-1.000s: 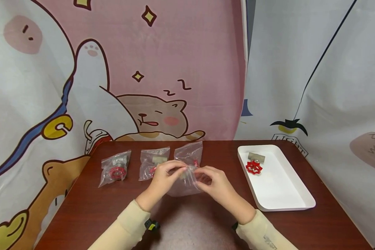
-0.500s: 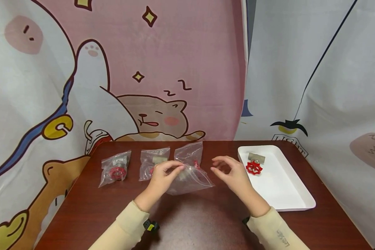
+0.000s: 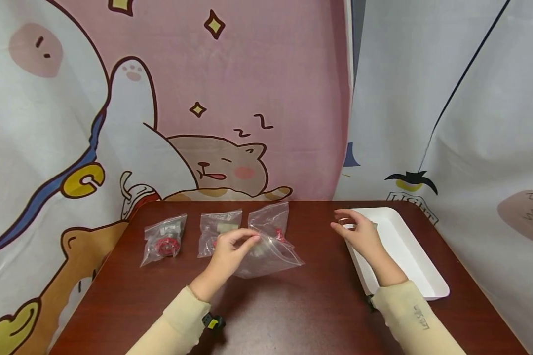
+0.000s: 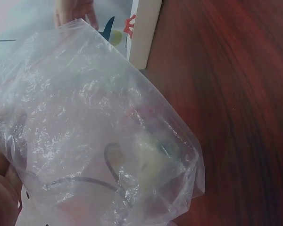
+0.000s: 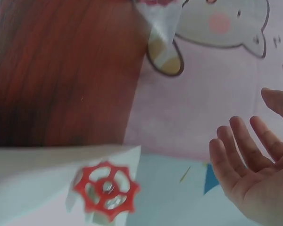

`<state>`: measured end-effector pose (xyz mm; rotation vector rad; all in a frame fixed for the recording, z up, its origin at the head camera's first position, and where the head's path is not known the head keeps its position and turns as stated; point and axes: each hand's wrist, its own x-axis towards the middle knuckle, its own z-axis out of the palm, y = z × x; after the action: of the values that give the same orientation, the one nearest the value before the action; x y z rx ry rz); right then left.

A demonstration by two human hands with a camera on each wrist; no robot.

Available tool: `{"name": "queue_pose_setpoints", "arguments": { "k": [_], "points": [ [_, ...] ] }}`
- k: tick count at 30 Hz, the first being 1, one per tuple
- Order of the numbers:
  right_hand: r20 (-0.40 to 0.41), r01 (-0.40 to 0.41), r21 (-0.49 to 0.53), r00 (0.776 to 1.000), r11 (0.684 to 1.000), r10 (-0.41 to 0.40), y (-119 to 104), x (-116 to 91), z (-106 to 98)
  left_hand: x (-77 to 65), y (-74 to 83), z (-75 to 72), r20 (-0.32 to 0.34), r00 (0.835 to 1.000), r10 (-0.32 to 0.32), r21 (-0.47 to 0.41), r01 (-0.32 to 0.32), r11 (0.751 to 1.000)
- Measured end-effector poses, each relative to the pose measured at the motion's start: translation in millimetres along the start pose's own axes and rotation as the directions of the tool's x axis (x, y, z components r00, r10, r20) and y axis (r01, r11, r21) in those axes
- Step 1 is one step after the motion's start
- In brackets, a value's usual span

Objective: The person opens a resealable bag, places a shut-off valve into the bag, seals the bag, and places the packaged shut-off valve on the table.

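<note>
My left hand (image 3: 231, 251) pinches the top edge of a clear zip bag (image 3: 271, 259) between thumb and fingers. In the left wrist view the crinkled bag (image 4: 80, 108) fills much of the picture, with pale and reddish shapes showing through it. Holding nothing, my right hand (image 3: 360, 231) is at the left rim of the white tray (image 3: 404, 256), fingers loosely bent. A valve with a red handwheel (image 5: 108, 190) lies in that tray below the right hand (image 5: 259, 169); in the head view this hand mostly hides it.
Left of the hands lies a bagged valve with a red handwheel (image 3: 167, 245). A second bag (image 3: 224, 219) is partly behind the left hand. Another bag (image 3: 268, 217), with something red inside, lies behind the held one. A printed cloth (image 3: 302, 123) hangs beyond the brown table (image 3: 302, 315).
The right hand has let go of the zip bag and moved right to the tray. The left hand keeps its pinch on the bag, almost unmoved.
</note>
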<state>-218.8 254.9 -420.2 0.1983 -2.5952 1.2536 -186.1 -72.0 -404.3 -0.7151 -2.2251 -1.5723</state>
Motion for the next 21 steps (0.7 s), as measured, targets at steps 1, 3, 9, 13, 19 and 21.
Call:
{"name": "queue_pose_setpoints", "arguments": {
  "k": [1,3,9,13,19,21],
  "points": [
    [-0.009,-0.021,-0.004,1.0,1.0,0.021,3.4,0.9,-3.6,0.3,0.1,-0.1,-0.001,1.0,0.002,-0.001,-0.002,1.0],
    [-0.029,-0.068,-0.017,0.997,0.998,0.068,11.0,2.8,-10.6,0.9,0.6,-0.4,0.0,1.0,-0.001,-0.004,0.001,1.0],
    [-0.021,-0.258,0.004,0.966,0.966,0.258,36.9,7.4,-27.7,2.3,2.0,-1.4,-0.001,1.0,-0.009,-0.019,0.009,1.0],
    [-0.003,-0.404,0.093,0.914,0.91,0.406,53.7,10.1,-35.5,2.5,1.4,-1.5,-0.002,1.0,0.0,-0.016,0.0,1.0],
    [0.06,-0.587,0.317,0.796,0.745,0.602,78.1,12.7,-41.8,1.6,-0.1,-1.3,-0.004,1.0,0.0,-0.023,0.0,1.0],
    [0.104,-0.628,0.383,0.758,0.677,0.644,85.3,12.2,-43.4,1.4,-0.5,-1.2,-0.005,1.0,-0.001,-0.021,0.001,1.0]
  ]
}}
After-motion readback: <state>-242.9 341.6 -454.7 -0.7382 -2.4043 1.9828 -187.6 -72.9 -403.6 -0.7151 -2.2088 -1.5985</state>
